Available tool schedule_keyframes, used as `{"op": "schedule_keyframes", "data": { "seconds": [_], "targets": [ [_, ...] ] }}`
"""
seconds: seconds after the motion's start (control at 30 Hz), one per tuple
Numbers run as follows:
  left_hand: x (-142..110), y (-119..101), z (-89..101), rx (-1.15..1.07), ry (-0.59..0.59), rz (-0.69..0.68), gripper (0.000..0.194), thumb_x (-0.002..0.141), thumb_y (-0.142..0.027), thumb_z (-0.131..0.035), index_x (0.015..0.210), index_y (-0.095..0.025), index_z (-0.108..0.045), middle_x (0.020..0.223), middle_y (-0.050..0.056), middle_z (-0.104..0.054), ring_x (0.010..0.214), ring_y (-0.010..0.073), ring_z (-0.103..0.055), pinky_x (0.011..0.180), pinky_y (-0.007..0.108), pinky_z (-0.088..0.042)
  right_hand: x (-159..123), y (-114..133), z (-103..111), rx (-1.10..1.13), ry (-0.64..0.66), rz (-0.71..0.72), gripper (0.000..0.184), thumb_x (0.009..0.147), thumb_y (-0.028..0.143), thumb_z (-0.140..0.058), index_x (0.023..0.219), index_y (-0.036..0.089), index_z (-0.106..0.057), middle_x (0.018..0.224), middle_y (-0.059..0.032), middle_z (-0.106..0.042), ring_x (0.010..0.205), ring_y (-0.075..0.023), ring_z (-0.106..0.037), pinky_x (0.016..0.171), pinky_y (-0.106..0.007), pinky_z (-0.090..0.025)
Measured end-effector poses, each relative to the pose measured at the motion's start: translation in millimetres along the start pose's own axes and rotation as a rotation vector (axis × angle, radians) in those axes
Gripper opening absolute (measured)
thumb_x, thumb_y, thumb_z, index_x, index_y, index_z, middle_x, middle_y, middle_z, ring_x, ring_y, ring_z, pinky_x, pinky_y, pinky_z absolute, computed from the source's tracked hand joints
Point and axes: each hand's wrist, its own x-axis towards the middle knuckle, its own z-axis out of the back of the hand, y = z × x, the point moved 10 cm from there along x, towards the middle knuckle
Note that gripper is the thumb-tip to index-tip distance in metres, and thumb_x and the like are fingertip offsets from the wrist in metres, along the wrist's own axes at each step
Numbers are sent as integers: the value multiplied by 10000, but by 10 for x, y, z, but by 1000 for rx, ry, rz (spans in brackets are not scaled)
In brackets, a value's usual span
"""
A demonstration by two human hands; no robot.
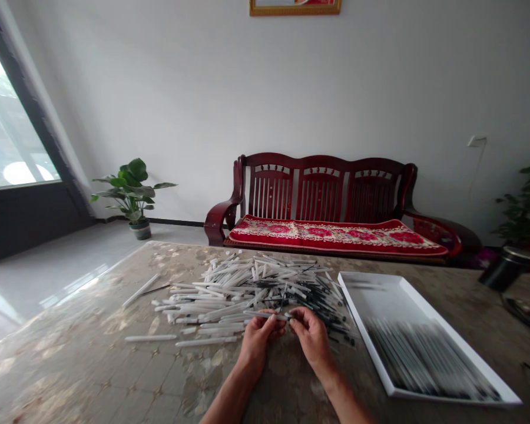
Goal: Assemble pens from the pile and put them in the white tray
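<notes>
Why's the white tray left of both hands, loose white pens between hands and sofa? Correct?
Wrong side: the head view shows the white tray right of the left hand and right hand. Loose white pens do lie between the hands and the wooden sofa.

The left hand [259, 344] and right hand [312, 340] nearly meet in front, fingers [274, 323] pinched and pointing inward

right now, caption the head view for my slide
Left hand and right hand pinch a pen refill over loose refills beside a white tray
</notes>
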Motion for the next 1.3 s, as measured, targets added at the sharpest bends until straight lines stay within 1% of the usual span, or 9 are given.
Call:
{"op": "schedule_keyframes", "data": {
  "seconds": [0.2,0.37,0.5,0.6,0.7,0.9,1.03,1.13,1.3],
  "targets": [
    [-15,-18,-10,-1,0,-26,379,541,-325,-885,803,-152,-672,696,27,-732,670,185,-699,656,283,-560,-63,229,-15,-341,9,161,135,881,287,-497,857,227,-615,826,-23,-695,777,-182,-642,721,-265,-480],
    [-30,-20,-9,13,3,-33,393,532,-342,-891,791,-155,-662,667,23,-730,648,181,-694,637,275,-553,-104,249,-60,-582,-29,210,177,920,277,-412,844,227,-564,799,-39,-691,724,-189,-643,632,-260,-419],
    [-43,-34,-23,49,16,-53,377,550,-353,-882,785,-154,-663,683,34,-736,635,179,-689,623,270,-548,-110,215,-107,-691,-60,234,348,982,359,-315,752,234,-544,671,-40,-663,602,-174,-617,560,-257,-340],
    [-49,-44,-37,79,22,-67,363,554,-351,-880,769,-155,-663,693,34,-735,646,181,-688,613,261,-544,-88,174,-115,-677,-36,193,449,1000,423,-262,703,236,-543,611,-37,-651,533,-162,-597,532,-262,-304],
    [-45,-37,2,71,-24,-55,390,529,-369,-887,769,-164,-658,683,17,-728,657,181,-689,611,258,-545,-78,173,-109,-594,25,137,452,997,441,-272,725,236,-567,630,-35,-666,558,-168,-611,536,-259,-325],
    [-37,-14,-10,57,-13,-28,401,543,-380,-878,789,-164,-647,694,10,-732,673,176,-695,623,260,-550,-94,292,-75,-485,57,171,242,955,373,-404,894,225,-585,849,-29,-698,787,-168,-643,689,-226,-409],
    [-35,14,-30,93,25,-33,393,563,-385,-869,795,-158,-647,668,8,-725,625,156,-679,599,250,-543,-77,197,-79,-592,74,120,380,977,406,-338,719,226,-550,655,-22,-652,619,-165,-606,582,-239,-355],
    [-36,27,-18,97,29,-35,390,576,-386,-863,805,-156,-647,672,12,-726,623,151,-677,607,251,-544,-84,197,-73,-615,85,112,435,989,421,-295,714,226,-571,631,-29,-654,591,-171,-609,564,-246,-345],
    [-60,9,-31,94,32,-27,393,567,-381,-867,801,-158,-644,682,5,-724,652,155,-684,610,245,-543,-108,299,-55,-508,89,150,221,942,353,-424,924,220,-599,869,-34,-709,809,-173,-651,701,-218,-417]
  ]
}}
